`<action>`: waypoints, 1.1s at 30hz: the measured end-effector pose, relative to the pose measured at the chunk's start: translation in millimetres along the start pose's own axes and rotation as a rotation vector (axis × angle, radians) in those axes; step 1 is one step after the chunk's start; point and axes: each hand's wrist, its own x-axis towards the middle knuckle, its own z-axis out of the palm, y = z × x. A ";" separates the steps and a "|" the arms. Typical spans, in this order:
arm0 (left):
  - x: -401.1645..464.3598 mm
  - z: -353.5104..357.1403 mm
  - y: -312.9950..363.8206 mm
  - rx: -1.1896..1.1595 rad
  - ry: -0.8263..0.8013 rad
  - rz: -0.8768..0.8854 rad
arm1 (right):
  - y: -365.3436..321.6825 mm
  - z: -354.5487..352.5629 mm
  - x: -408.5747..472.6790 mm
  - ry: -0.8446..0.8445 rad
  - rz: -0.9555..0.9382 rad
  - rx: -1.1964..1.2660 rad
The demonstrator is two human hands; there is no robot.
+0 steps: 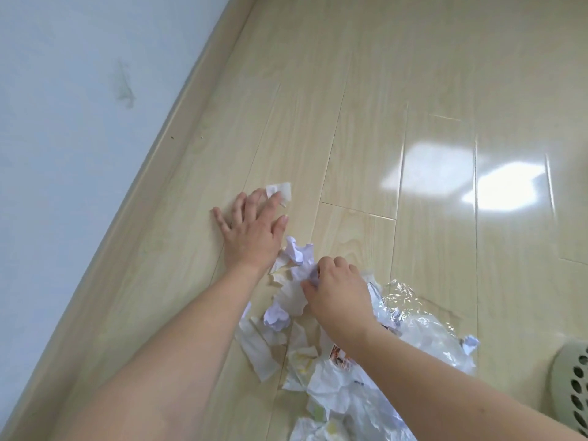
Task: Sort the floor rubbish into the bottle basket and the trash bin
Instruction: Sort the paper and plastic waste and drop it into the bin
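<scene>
A heap of crumpled white paper (296, 300) and tissue scraps lies on the wooden floor (366, 128) below centre. Clear plastic film (423, 326) lies at the heap's right side. My left hand (251, 227) is spread flat on the floor, fingers straight, its fingertips touching a small flat paper scrap (280, 190) lying apart from the heap. My right hand (337, 288) has its fingers curled and pinches a crumpled paper ball (297, 254) at the top of the heap. A pale green perforated basket (572, 386) shows at the right edge.
A pale wall (79, 106) with a beige skirting board (178, 138) runs diagonally along the left. Bright window reflections lie on the floor at the right. More tissue strips (257, 348) spread toward the bottom of the view.
</scene>
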 end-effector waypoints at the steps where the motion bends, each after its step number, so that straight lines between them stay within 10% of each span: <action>1: -1.4 1.1 0.2 -0.003 0.026 0.006 | 1.0 -0.1 1.0 -0.001 -0.008 -0.001; 24: 5.6 3.5 -5.2 0.005 0.252 0.089 | 18.8 -65.4 9.4 -0.059 0.020 0.334; 33: 16.2 -35.1 12.7 -0.019 -0.180 -0.020 | 32.1 -120.0 -52.7 0.084 0.056 0.461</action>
